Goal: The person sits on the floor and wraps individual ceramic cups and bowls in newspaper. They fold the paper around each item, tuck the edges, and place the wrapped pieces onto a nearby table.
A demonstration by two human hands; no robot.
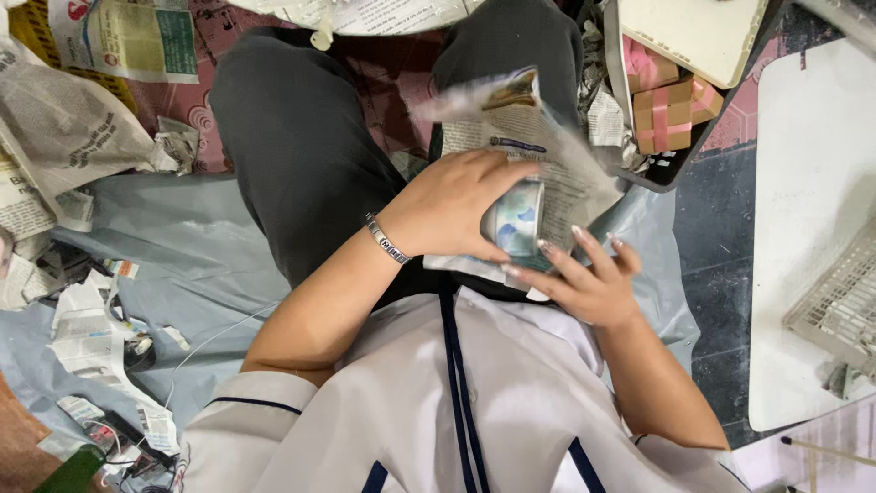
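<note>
Fingers of the left hand (452,205) curl around a small patterned cup (516,219) on newspaper (547,151) over the lap; the right hand (584,278), splayed open, holds nothing. A loose grip could drop it

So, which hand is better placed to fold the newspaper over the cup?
Probably the right hand: its open fingers touch the newspaper sheet beside the cup, while the left hand grips the cup.
</note>
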